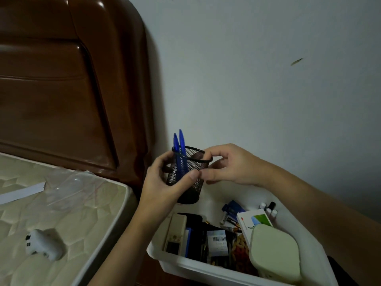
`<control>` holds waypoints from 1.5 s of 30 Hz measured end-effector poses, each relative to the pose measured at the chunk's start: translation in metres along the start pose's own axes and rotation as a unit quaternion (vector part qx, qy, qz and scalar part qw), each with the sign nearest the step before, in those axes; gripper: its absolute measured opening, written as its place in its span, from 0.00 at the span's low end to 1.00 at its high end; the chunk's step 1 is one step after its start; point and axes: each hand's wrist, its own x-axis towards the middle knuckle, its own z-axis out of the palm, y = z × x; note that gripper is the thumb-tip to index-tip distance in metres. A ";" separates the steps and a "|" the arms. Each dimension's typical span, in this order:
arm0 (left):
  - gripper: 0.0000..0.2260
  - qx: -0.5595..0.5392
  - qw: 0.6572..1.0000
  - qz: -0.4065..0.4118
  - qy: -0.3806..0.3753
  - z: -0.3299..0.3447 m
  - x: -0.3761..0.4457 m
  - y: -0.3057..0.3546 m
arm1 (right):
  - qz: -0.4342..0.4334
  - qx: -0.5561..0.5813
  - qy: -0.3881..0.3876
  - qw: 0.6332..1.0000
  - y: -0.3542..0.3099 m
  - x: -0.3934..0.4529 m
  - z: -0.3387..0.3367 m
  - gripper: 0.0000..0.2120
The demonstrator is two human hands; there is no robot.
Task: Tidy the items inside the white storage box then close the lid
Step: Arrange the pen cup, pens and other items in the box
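We see the bed point(61, 213) on the left with its brown headboard point(61, 79) behind, and the white storage box point(185, 267) at the near right, open, with no lid in view. The box is crowded: a beige remote point(175, 232) lies along its left side, a pale green case point(274, 250) sits at its right, a white carton point(253, 219) is behind that, and dark packets and batteries are jumbled between them.

Above the far left corner of the box we hold the black mesh pen cup point(189, 172), lifted clear of the contents and roughly upright, its long axis tipped slightly. Two blue pens point(179, 149) stand in it, leaning against its left rim.

Our left hand point(165, 182) wraps the cup's body, thumb across the near side and fingers behind. Our right hand point(228, 166) pinches the cup's right rim with thumb and curled fingers. So both grips are closed on the same cup, and the cup lies between them.

We judge the next move is down and toward us, so the open pocket in the box's far left corner, directly beneath the cup, is what matters; the left hand, carrying the weight, is nearer to it. The pens could topple if the cup tips further.
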 end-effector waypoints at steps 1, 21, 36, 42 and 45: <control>0.33 0.022 0.999 0.001 0.024 -0.003 0.001 -0.002 | 0.004 -0.023 0.018 1.000 0.003 -0.001 0.000 0.11; 0.16 0.044 0.896 -0.084 0.433 -0.040 -0.012 -0.022 | 0.192 -0.293 0.177 0.920 0.142 0.030 0.061 0.08; 0.18 0.027 0.916 -0.078 0.392 -0.042 -0.021 -0.032 | 0.219 -0.232 0.158 0.934 0.178 0.042 0.094 0.13; 0.14 0.079 0.931 -0.034 0.355 -0.041 -0.024 -0.019 | 0.201 -0.248 0.160 0.934 0.163 0.032 0.079 0.17; 0.12 0.065 0.960 0.001 0.273 -0.036 -0.019 0.002 | 0.212 -0.266 0.196 0.920 0.135 0.019 0.058 0.19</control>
